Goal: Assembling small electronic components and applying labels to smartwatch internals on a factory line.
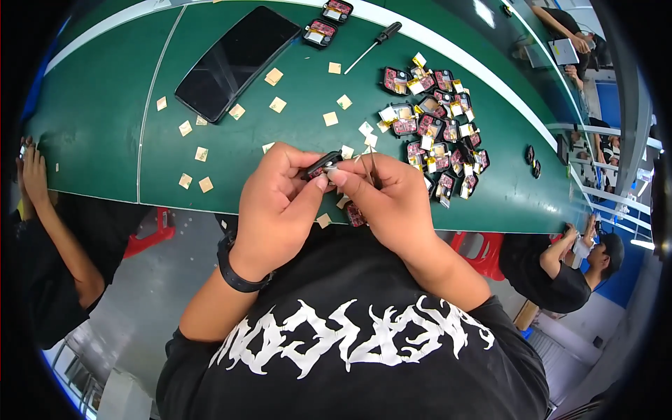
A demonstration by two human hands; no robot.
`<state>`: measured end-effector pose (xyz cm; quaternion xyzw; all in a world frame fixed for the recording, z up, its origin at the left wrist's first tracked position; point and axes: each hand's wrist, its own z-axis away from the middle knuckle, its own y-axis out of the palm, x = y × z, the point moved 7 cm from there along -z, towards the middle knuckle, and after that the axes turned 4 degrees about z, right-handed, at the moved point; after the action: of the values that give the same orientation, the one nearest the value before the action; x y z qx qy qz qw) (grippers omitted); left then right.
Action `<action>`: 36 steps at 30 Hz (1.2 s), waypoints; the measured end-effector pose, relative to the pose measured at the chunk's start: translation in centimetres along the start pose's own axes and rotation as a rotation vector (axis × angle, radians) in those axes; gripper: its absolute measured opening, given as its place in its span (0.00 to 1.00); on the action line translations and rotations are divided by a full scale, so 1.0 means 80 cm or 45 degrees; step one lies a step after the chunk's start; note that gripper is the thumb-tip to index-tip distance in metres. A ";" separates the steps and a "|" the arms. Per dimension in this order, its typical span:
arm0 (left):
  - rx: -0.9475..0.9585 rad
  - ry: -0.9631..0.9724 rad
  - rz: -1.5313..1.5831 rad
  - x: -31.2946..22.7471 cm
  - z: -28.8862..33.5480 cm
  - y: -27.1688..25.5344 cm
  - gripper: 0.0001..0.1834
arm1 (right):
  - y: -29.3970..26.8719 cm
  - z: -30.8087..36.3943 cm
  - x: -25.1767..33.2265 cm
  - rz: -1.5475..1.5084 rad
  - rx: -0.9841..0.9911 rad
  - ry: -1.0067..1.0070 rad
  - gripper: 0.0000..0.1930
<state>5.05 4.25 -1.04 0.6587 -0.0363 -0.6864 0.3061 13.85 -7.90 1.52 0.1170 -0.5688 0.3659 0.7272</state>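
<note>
My left hand (276,203) pinches a small black electronic device case (323,165) between thumb and fingers, its inner side facing up. The thumb and forefinger of my right hand (393,203) are pressed together against the near end of the case; whatever small part they pinch there is hidden. Thin metal tweezers (373,165) stick out from between my right fingers. Just below my hands, at the table's edge, lies another case with a red board (355,215), partly covered. Small pale square pads (330,119) are scattered around and beyond my hands.
Many opened cases with red boards and silvery batteries (430,127) are heaped to the right. A black tablet (238,61), a screwdriver (374,47) and two cases (320,33) lie farther back on the green table (91,126). Other people sit at left and right.
</note>
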 end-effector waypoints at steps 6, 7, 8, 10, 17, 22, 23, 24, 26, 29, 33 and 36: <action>0.098 0.000 0.186 0.001 0.000 -0.007 0.10 | -0.007 -0.005 0.014 0.087 -0.047 -0.108 0.08; 0.104 0.004 0.259 0.001 0.001 -0.007 0.10 | -0.008 -0.007 0.011 0.106 -0.061 -0.025 0.09; 0.104 0.006 0.261 0.001 0.001 -0.008 0.10 | -0.007 -0.010 0.011 0.108 -0.061 -0.026 0.09; 0.145 0.070 0.317 -0.003 0.003 -0.008 0.10 | 0.005 -0.015 0.001 -0.267 0.045 0.058 0.11; 0.248 -0.095 0.231 -0.003 -0.005 -0.009 0.10 | -0.006 -0.018 0.002 -0.024 0.104 0.025 0.09; 0.156 -0.184 0.073 -0.023 0.003 0.000 0.14 | -0.013 -0.006 0.013 -0.033 0.183 0.144 0.11; 0.161 -0.189 0.074 -0.028 0.006 0.001 0.14 | -0.013 0.000 0.021 -0.034 0.177 0.148 0.11; 0.206 -0.087 -0.090 -0.038 0.008 0.003 0.15 | -0.010 0.006 0.031 -0.138 0.199 0.158 0.11; 0.257 0.040 -0.184 -0.051 0.015 0.011 0.16 | -0.010 0.017 0.029 -0.255 0.228 0.164 0.11; 0.346 0.102 -0.282 -0.065 0.024 0.021 0.17 | -0.011 0.024 0.033 -0.224 0.225 -0.007 0.10; 0.356 0.128 -0.352 -0.074 0.027 0.022 0.18 | -0.011 0.037 0.059 -0.267 0.211 -0.129 0.07; 0.338 0.044 -0.280 -0.072 0.031 0.022 0.19 | -0.040 0.043 0.068 0.009 0.080 -0.420 0.09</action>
<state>3.06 4.63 5.13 0.7051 -0.0489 -0.6934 0.1400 13.88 -9.98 8.37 0.1962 -0.6693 0.3620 0.6185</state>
